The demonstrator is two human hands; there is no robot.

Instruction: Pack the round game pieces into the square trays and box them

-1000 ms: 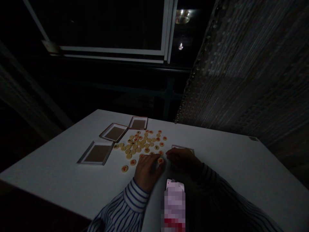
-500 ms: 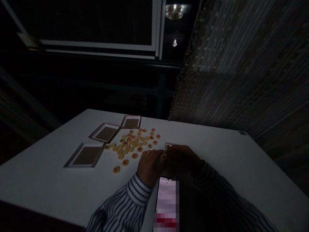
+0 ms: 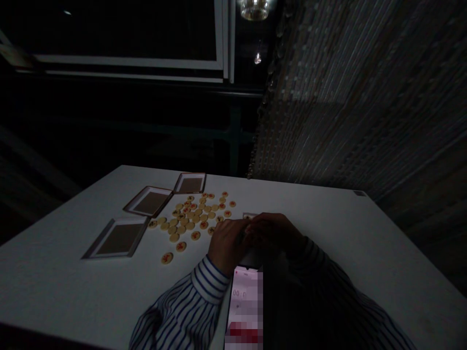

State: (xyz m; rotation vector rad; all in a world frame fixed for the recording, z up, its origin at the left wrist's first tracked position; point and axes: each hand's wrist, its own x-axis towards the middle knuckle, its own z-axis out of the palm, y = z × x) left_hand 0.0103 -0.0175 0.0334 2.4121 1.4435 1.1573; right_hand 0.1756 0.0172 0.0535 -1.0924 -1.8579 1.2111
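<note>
My left hand (image 3: 229, 244) and my right hand (image 3: 276, 232) meet above the table, fingers curled inward and touching. What lies between them is hidden in shadow. Under and behind my right hand shows the edge of a light-rimmed tray (image 3: 249, 215) with a piece in it, mostly covered. Round wooden Chinese chess pieces (image 3: 189, 226), some with red or dark characters face up and others blank side up, spread loosely to the left of my left hand. One red-marked piece (image 3: 167, 258) sits apart near the front.
Shallow rectangular trays stand left of the pieces: a front one (image 3: 118, 237), a middle one (image 3: 149, 201) and a back one (image 3: 190, 183). A lit phone (image 3: 245, 296) lies near me on the white table (image 3: 91, 287). A string curtain (image 3: 328, 112) hangs behind the right side.
My view has shifted slightly, moving the table's contents left. The chess piece that showed between my hands is now hidden, as my hands have drawn closer together.
</note>
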